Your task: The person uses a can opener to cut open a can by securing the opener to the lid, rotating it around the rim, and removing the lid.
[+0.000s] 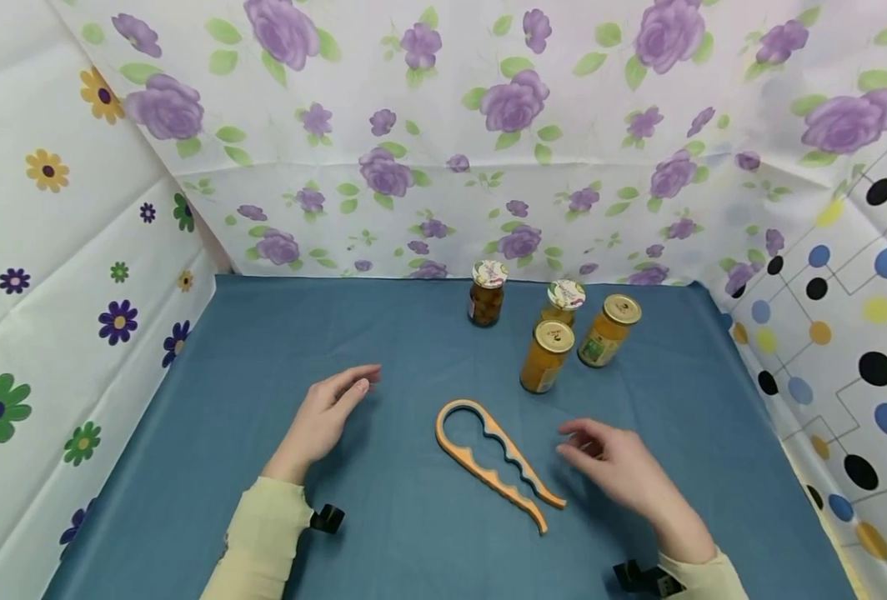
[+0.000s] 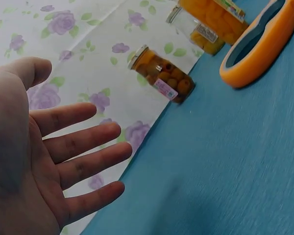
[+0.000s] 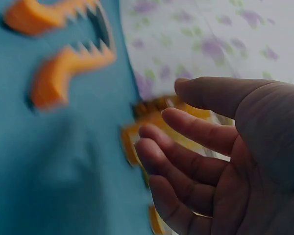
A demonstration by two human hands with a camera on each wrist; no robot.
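Note:
An orange jar opener (image 1: 483,473), a loop with two notched legs and a dark inner lining, lies flat on the blue cloth. To its left my left hand (image 1: 323,421) hovers with fingers spread and holds nothing; its bare palm (image 2: 24,161) shows in the left wrist view. On the other side, my right hand (image 1: 623,467) is raised near the legs' ends, fingers loosely bent around nothing. Beyond the opener stand an amber jar with a gold lid (image 1: 543,362), another gold-lidded jar (image 1: 604,337), a jar with a patterned lid (image 1: 561,307) and a jar of brown round pieces (image 1: 485,298).
Blue cloth (image 1: 383,533) covers the table. A white curtain with purple roses (image 1: 383,171) hangs behind the jars. Flowered sheeting (image 1: 76,325) borders the left side, dotted sheeting (image 1: 849,358) the right. A small black camera (image 1: 328,518) sits at the left wrist.

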